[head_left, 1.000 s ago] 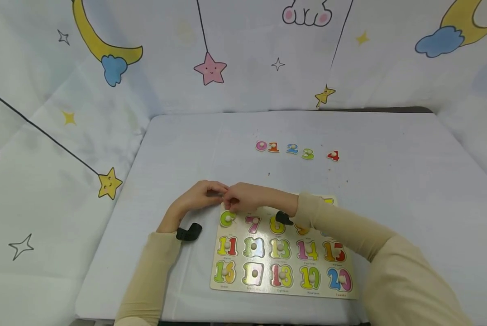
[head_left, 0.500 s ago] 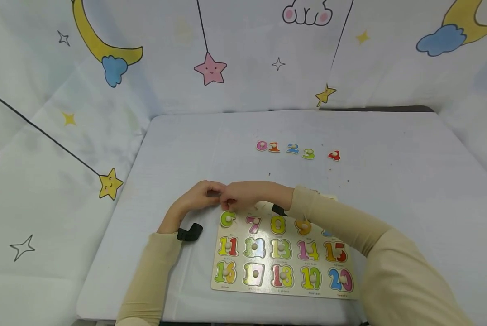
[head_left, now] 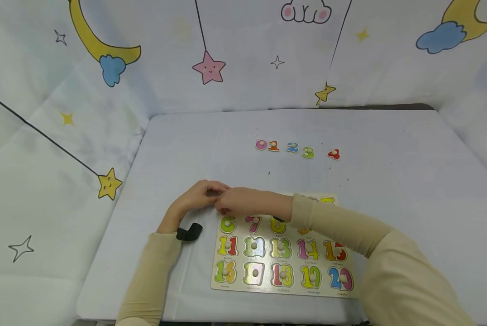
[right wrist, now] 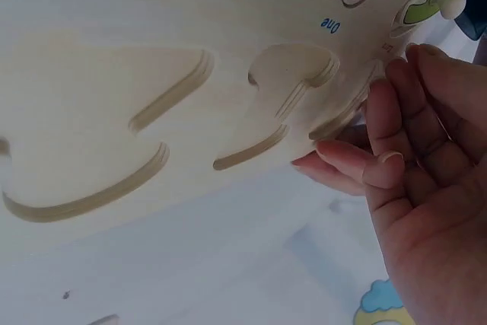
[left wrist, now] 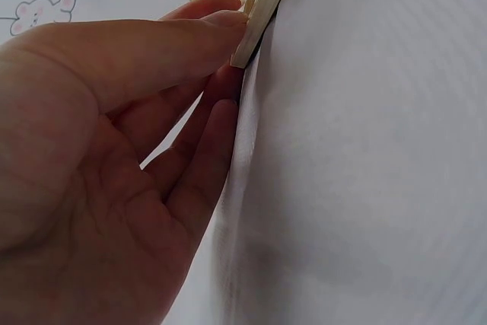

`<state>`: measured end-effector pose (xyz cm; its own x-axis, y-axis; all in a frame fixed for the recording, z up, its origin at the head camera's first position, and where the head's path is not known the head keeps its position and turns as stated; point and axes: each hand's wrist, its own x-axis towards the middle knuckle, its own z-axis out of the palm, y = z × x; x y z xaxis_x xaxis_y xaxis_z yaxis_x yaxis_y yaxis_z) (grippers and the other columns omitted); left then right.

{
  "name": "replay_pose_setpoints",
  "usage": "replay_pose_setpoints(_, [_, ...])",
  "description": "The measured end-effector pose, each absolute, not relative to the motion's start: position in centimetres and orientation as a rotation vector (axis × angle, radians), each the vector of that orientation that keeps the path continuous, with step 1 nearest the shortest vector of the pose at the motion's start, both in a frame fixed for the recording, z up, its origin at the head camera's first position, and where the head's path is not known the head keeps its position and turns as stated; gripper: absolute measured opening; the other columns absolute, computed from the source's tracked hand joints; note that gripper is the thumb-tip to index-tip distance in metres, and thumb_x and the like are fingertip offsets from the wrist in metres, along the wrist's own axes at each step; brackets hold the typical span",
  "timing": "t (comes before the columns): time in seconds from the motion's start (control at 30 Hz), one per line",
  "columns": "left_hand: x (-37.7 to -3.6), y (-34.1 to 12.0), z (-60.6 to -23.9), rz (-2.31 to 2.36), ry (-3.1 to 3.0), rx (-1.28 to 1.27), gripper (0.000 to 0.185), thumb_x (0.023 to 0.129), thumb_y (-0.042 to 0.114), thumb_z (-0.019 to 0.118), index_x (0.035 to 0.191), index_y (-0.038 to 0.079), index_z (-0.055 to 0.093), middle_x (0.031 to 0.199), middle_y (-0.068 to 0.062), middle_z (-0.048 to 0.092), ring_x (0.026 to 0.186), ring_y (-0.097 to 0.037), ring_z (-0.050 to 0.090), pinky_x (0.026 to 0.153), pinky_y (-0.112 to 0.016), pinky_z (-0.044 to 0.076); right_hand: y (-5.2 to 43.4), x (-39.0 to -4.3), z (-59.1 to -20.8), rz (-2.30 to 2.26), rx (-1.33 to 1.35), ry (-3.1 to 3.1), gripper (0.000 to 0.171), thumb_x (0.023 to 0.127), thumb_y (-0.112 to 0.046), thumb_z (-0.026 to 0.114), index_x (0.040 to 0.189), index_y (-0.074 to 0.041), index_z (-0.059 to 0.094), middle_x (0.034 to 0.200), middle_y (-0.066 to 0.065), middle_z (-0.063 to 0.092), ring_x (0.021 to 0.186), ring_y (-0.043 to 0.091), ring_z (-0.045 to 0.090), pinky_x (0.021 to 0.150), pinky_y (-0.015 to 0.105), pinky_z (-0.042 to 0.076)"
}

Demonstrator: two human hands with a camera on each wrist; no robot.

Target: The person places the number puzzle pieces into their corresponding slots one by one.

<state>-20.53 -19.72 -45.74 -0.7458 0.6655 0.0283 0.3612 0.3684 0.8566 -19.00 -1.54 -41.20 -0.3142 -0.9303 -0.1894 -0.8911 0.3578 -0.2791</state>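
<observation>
White cloth-covered table [head_left: 227, 149], backed by a sheet printed with moons and stars [head_left: 209, 68].

Number puzzle board [head_left: 282, 253] lies at the near edge of the table, numbers 6 to 20 seated in their slots. Its top-left corner, at about 10 o'clock on the board, is where both hands meet. Left hand [head_left: 198, 195] pinches that corner: the wrist view shows the thumb on top of the thin wooden edge [left wrist: 255, 17] and the fingers curled beneath, against the cloth. Right hand [head_left: 243, 203] reaches across the top row; its fingertips [right wrist: 396, 85] touch the board's edge beside the empty "One" cutout [right wrist: 293, 74], fingers nearly straight, grasping nothing.

Loose number pieces [head_left: 292, 148], 0 to 4, sit in a row at 12 o'clock from the board, well apart from it.

Judgement: steady the corner flat and firm, and keep the thumb clear of the cutouts, so seated pieces stay put.
</observation>
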Motion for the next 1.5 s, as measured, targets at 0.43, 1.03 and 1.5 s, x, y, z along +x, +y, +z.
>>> replay_pose_setpoints(0.43, [-19.1,-19.0,-42.6,1.306,2.288,0.923,0.022,0.086,-0.009,0.06,0.107,-0.01,0.066,0.117,-0.022,0.059,0.112,-0.032,0.053,0.093,-0.044,0.039,-1.1,-17.2,-41.1,-0.089,-1.496,2.262,0.034,0.079,-0.031,0.077,0.105,-0.017,0.061,0.095,-0.007,0.045,0.078,0.007,0.047,0.069,0.019,0.038])
replay_pose_setpoints(1.03, [-19.0,-18.9,-42.5,1.296,2.3,0.927,0.023,0.086,-0.01,0.059,0.108,-0.009,0.066,0.117,-0.02,0.06,0.112,-0.032,0.053,0.094,-0.044,0.038,-1.0,-17.2,-41.5,-0.083,-1.526,2.319,0.027,0.081,-0.025,0.075,0.103,-0.015,0.063,0.091,-0.006,0.048,0.076,0.008,0.048,0.068,0.019,0.038])
replay_pose_setpoints(1.5, [-18.8,-18.7,-42.3,1.277,2.339,0.894,0.023,0.085,-0.009,0.062,0.108,-0.01,0.066,0.117,-0.019,0.06,0.113,-0.033,0.052,0.095,-0.044,0.037,0.0,-14.9,-40.5,0.277,-1.734,2.466,0.012,0.085,-0.013,0.069,0.094,-0.021,0.072,0.085,-0.006,0.06,0.071,0.007,0.053,0.06,0.02,0.044])
